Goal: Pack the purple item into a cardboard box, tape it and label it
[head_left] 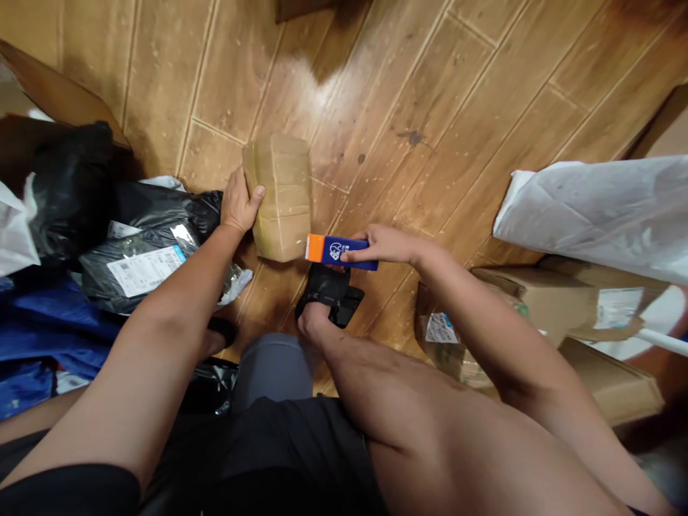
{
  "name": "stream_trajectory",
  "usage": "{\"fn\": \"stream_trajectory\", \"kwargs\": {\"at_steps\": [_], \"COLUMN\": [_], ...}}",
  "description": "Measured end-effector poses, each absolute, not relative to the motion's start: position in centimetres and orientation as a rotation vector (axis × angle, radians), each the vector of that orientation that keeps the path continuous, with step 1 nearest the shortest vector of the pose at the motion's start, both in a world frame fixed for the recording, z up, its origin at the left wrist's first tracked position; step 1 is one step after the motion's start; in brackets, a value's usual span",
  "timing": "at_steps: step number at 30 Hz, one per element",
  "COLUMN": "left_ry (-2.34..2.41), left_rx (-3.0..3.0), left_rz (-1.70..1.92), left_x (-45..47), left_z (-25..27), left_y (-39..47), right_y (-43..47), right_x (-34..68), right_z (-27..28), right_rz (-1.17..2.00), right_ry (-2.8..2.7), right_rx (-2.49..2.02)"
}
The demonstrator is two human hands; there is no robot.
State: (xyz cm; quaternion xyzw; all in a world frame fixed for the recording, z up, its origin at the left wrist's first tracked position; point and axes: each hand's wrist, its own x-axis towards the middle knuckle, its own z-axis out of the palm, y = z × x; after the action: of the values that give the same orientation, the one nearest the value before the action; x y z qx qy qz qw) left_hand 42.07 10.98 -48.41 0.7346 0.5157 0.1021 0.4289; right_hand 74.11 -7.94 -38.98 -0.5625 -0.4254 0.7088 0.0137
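A brown cardboard box (pixel 282 197) wrapped in clear tape stands on the wooden floor in front of me. My left hand (pixel 241 201) grips its left side, thumb on the near face and fingers along the edge. In my right hand (pixel 379 245) is a slim blue-and-orange box-shaped item (pixel 333 251) with a white cartoon print, held between thumb and fingers. Its orange end points left, at the lower right corner of the cardboard box; whether the two touch, I cannot tell.
Black plastic parcels (pixel 145 251) with white labels lie at the left, above blue bags (pixel 48 337). Cardboard boxes (pixel 559 294) and a white wrapped package (pixel 596 215) stand at the right. My sandalled foot (pixel 325 294) is just below the held item.
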Motion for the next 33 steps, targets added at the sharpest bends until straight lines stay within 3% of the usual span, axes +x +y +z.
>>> {"fn": "stream_trajectory", "kwargs": {"at_steps": [9, 15, 21, 33], "left_ry": [1.557, 1.716, 1.851, 1.797], "left_rx": [1.557, 1.581, 1.620, 1.578], "left_rz": [0.199, 0.345, 0.236, 0.348], "left_x": [44.9, 45.2, 43.5, 43.1], "left_z": [-43.9, -44.5, -44.6, -46.6], "left_y": [7.3, 6.2, 6.7, 7.0], "right_y": [-5.1, -3.9, -2.4, -5.8], "right_x": [71.0, 67.4, 65.6, 77.3], "right_z": [-40.6, -39.1, -36.5, -33.7], "right_rz": [2.213, 2.170, 2.125, 2.325], "right_ry": [-1.250, -1.406, -1.636, -1.430], "right_rx": [-1.632, -1.698, -1.769, -1.890]}}
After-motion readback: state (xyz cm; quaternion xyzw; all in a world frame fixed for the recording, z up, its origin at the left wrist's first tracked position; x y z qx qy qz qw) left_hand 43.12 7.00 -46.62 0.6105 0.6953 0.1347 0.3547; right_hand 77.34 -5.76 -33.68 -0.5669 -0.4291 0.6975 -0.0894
